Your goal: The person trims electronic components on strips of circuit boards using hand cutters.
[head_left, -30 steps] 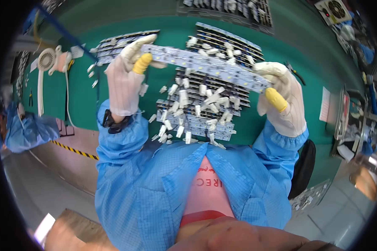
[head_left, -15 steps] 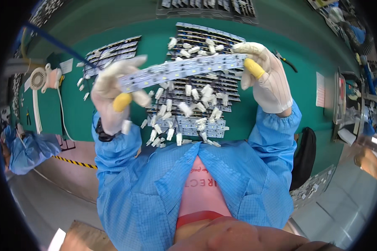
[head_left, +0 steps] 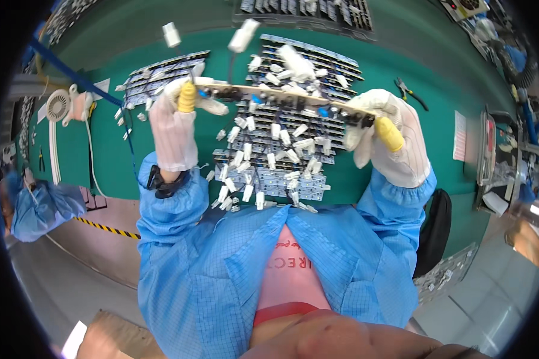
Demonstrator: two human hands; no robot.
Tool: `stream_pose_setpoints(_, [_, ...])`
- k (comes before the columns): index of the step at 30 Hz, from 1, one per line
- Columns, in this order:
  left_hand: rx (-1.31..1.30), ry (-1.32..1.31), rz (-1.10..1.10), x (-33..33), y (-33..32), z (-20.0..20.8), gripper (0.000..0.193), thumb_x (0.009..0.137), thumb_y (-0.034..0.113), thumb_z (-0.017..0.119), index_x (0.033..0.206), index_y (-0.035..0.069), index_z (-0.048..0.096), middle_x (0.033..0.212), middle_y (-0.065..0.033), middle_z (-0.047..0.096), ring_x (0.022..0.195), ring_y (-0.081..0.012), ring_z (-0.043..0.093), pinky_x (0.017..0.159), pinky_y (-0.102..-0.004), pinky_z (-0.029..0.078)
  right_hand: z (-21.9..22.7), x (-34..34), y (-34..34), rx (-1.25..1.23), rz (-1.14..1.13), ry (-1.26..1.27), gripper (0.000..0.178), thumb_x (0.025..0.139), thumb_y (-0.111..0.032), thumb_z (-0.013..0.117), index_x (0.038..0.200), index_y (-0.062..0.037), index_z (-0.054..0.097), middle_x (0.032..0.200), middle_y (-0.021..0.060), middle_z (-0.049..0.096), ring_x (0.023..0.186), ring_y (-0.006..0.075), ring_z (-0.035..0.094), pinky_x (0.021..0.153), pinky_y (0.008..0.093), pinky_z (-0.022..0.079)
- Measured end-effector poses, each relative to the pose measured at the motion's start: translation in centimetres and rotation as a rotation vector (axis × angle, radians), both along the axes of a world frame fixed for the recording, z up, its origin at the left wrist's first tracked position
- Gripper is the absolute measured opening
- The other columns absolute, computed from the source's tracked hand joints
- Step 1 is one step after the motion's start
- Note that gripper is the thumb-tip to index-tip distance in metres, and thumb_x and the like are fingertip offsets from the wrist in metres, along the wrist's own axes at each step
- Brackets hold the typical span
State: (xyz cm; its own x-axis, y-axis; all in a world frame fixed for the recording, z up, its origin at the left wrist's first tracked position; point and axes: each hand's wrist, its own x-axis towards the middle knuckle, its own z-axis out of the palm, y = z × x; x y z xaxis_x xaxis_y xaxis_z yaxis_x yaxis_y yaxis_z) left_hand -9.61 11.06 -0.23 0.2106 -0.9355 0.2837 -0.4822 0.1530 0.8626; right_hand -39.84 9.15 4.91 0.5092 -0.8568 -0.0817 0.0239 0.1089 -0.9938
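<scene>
Between my two gloved hands I hold an LED circuit board strip (head_left: 293,97), turned edge-on so that its dark components face me. My left hand (head_left: 176,113) grips the left end, with a yellow cover on the thumb. My right hand (head_left: 395,134) is closed on the right end, its thumb also covered in yellow. White plug connectors (head_left: 243,36) on short wires stick up from the strip's far side. Below it on the green mat lies a stack of similar LED strips (head_left: 299,182), with many loose-hanging white connectors (head_left: 275,130) over them.
A smaller group of LED strips (head_left: 156,78) lies at the left, near a small fan (head_left: 58,105). Pliers (head_left: 411,94) rest to the right, by a paper sheet (head_left: 459,136). A tray of strips (head_left: 305,15) stands at the back. Another person's blue sleeve (head_left: 48,206) shows far left.
The strip has been rolled from its LED face to its edge, bringing components and connectors into sight. My left hand has risen and my right hand has lowered, tilting the strip the other way.
</scene>
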Motion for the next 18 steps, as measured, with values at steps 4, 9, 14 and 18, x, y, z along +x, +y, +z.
stream_pose_setpoints(4, [0.068, 0.110, 0.028, 0.1, 0.5, -0.3, 0.035, 0.099, 0.029, 0.043, 0.110, 0.002, 0.063, 0.069, -0.0091, 0.069, 0.071, -0.0122, 0.065, 0.072, -0.0259, 0.044, -0.2, 0.2, -0.2, 0.035, -0.018, 0.054, 0.059, 0.086, -0.053, 0.059, 0.106, 0.0025, 0.054, 0.073, 0.0076, 0.065, 0.059, 0.0129, 0.063, 0.049, 0.0220, 0.046])
stream_pose_setpoints(9, [0.140, 0.130, 0.013, 0.1, 1.3, 1.3, 0.064, 0.098, 0.054, 0.030, 0.108, -0.001, 0.063, 0.064, -0.0086, 0.067, 0.061, -0.0132, 0.062, 0.063, -0.0249, 0.044, -2.7, -0.5, -1.1, 0.276, 0.038, -0.267, 0.043, 0.097, -0.040, 0.046, 0.104, 0.0014, 0.054, 0.066, 0.0114, 0.062, 0.043, 0.0160, 0.055, 0.039, 0.0241, 0.042])
stream_pose_setpoints(14, [0.059, 0.147, -0.156, 0.9, 0.8, -0.1, 0.067, 0.097, 0.054, 0.030, 0.103, -0.004, 0.062, 0.061, -0.0118, 0.065, 0.057, -0.0194, 0.063, 0.059, -0.0278, 0.047, -3.2, -0.5, -1.4, 0.300, -0.050, -0.282, 0.045, 0.096, -0.043, 0.046, 0.104, 0.0009, 0.054, 0.064, 0.0081, 0.059, 0.041, 0.0117, 0.049, 0.034, 0.0215, 0.038])
stream_pose_setpoints(18, [0.025, 0.310, -0.135, 0.2, 0.7, -0.1, 0.032, 0.100, 0.027, 0.042, 0.108, 0.002, 0.061, 0.081, -0.0065, 0.068, 0.065, -0.0117, 0.058, 0.059, -0.0270, 0.043, -2.5, 0.1, -1.9, 0.150, -0.012, -0.251, 0.058, 0.082, -0.043, 0.067, 0.114, 0.0015, 0.050, 0.081, 0.0057, 0.058, 0.055, 0.0080, 0.051, 0.047, 0.0175, 0.038])
